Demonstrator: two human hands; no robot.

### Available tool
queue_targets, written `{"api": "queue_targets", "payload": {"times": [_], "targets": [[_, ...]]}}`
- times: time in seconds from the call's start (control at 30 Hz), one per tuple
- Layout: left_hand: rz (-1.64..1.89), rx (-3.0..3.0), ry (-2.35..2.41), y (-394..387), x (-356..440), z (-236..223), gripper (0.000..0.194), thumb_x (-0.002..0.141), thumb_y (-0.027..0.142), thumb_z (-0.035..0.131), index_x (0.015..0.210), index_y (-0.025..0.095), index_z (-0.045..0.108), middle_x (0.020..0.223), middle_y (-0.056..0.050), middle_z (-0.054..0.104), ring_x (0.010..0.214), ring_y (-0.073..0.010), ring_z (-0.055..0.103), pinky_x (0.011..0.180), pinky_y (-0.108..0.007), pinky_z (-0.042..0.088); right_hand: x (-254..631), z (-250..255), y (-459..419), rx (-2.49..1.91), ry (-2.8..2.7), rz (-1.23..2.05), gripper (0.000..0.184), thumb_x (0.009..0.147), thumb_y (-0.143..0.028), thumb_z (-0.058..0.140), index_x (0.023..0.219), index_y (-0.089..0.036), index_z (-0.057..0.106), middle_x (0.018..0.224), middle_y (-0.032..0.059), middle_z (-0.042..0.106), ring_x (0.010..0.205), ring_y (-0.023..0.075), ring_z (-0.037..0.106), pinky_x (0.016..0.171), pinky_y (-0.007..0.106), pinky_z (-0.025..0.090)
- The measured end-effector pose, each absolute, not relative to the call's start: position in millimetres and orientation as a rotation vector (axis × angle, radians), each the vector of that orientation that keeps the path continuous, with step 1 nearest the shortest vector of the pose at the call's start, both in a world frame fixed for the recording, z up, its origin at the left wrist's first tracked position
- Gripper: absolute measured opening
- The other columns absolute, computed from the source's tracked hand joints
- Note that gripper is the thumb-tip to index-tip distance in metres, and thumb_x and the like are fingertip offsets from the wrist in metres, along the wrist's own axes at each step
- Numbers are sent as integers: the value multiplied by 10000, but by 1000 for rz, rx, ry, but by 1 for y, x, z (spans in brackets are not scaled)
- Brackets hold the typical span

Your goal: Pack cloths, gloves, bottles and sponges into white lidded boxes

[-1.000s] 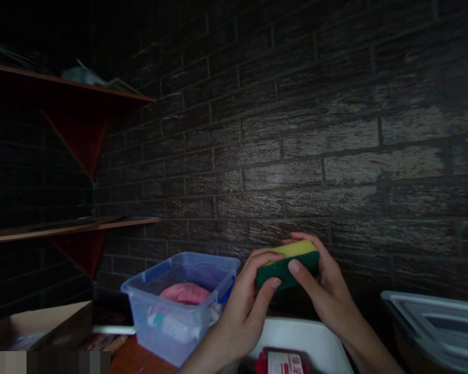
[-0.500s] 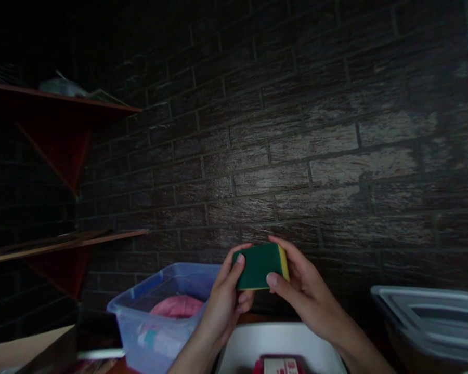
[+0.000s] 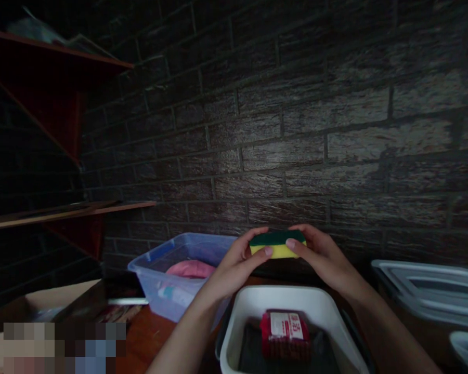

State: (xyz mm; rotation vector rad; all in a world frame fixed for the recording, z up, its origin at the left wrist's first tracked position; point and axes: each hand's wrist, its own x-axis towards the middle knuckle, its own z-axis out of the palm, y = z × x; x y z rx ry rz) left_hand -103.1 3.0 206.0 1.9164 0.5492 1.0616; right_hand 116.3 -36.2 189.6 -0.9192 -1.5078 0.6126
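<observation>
Between both hands I hold a sponge (image 3: 277,250), green scouring layer on top and yellow foam below, its long yellow edge facing me. My left hand (image 3: 246,255) grips its left end, thumb on the yellow side. On the other end, my right hand (image 3: 314,250) has its thumb at the green layer's front edge and its fingers behind. Under the hands stands a white bin (image 3: 281,293) with a dark handle. Inside it a red package with a white label (image 3: 285,332) lies on something dark.
Left of the bin is a translucent blue tub (image 3: 156,293) with a pink item (image 3: 190,269). A cardboard box (image 3: 64,296) sits further left, below wooden shelves (image 3: 113,209). A grey-lidded container (image 3: 429,291) stands at right. Behind is a dark brick wall (image 3: 257,130).
The sponge has tilted from its green face toward me to its yellow edge toward me. My view has dipped, so more of the white bin and red package shows.
</observation>
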Motion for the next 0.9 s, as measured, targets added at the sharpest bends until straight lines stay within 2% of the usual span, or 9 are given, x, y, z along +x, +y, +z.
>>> {"api": "queue_targets", "payload": {"times": [0.13, 0.2, 0.33, 0.47, 0.6, 0.77, 0.9], "targets": [[988, 2144, 642, 8, -118, 204, 530, 893, 423, 698, 1362, 189, 616, 1348, -112, 648, 1237, -302, 583, 1058, -415, 446, 120, 185, -46, -1088, -1636, 654, 494, 837, -573, 723, 1144, -187, 706, 957, 50, 738, 849, 217, 680, 708, 300, 512], [861, 2281, 685, 6, -129, 206, 553, 874, 418, 715, 1368, 190, 616, 1358, -106, 644, 1229, -301, 587, 1054, -411, 443, 121, 185, -56, -1158, -1746, 716, 554, 810, -575, 747, 1190, -174, 708, 915, 52, 750, 788, 213, 678, 620, 274, 483], [530, 2429, 656, -8, -142, 209, 574, 831, 439, 740, 1332, 178, 639, 1172, -74, 719, 1041, -264, 653, 869, -335, 508, 121, 187, -81, -1225, -2003, 806, 522, 766, -553, 779, 1118, -169, 754, 837, 38, 752, 697, 195, 655, 520, 240, 410], [287, 2558, 600, -23, -133, 198, 487, 778, 463, 772, 1178, 190, 723, 1024, -42, 736, 892, -222, 652, 749, -279, 484, 126, 182, -99, -1368, -2115, 703, 478, 705, -531, 817, 1031, -183, 786, 765, 21, 729, 680, 197, 643, 522, 243, 412], [137, 2626, 557, -27, -119, 188, 540, 711, 504, 808, 1140, 181, 738, 957, -46, 724, 837, -218, 635, 691, -265, 465, 134, 170, -104, -1471, -2191, 733, 421, 669, -504, 834, 952, -195, 797, 785, 20, 726, 717, 210, 655, 552, 250, 442], [61, 2577, 471, -23, -115, 187, 475, 754, 442, 773, 1151, 184, 732, 943, -41, 724, 814, -203, 639, 663, -251, 467, 140, 155, -99, -1482, -2159, 770, 558, 671, -548, 828, 1102, -196, 774, 968, 41, 745, 865, 237, 677, 668, 265, 500], [-20, 2474, 443, -16, -117, 181, 461, 767, 400, 771, 1182, 204, 725, 965, -41, 736, 823, -201, 658, 681, -259, 491, 137, 146, -89, -1402, -2242, 1029, 467, 727, -520, 789, 1073, -207, 786, 923, 20, 751, 815, 201, 677, 679, 254, 509]]}}
